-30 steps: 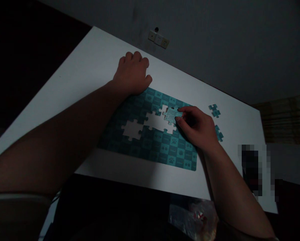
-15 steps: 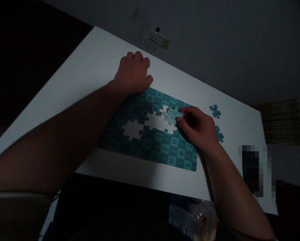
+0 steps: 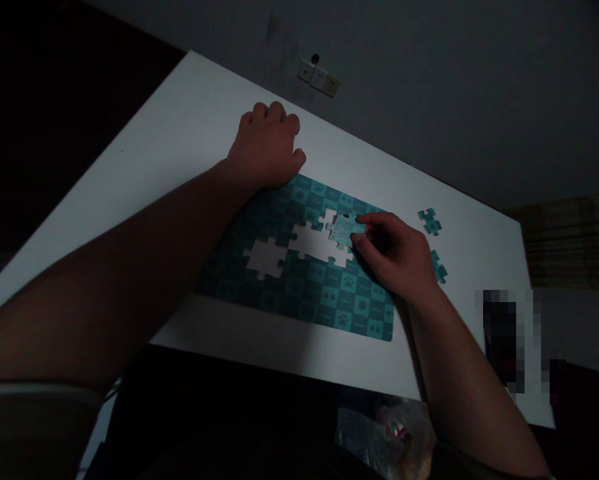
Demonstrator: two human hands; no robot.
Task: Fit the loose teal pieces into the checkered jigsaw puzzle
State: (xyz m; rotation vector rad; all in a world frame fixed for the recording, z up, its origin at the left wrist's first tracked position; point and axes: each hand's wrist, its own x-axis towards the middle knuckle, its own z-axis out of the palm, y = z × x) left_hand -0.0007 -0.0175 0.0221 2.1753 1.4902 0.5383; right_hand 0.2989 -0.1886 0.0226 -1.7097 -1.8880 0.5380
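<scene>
A teal checkered jigsaw puzzle with paw prints lies on the white table, gaps showing through its middle. Between the thumb and fingers of my right hand is a lighter teal puzzle piece, pinched by its right side. This piece lies over the right end of the larger gap and looks slightly out of line with it. My left hand rests on the table past the puzzle's upper left edge, thumb apart from the fingers, nothing seen in it. My left forearm covers the puzzle's left part.
Two loose puzzle pieces lie right of my right hand: one farther back, the other partly behind the hand. A wall with sockets borders the table's far edge. Clear plastic wrapping is below the near edge. A blurred patch covers the right side.
</scene>
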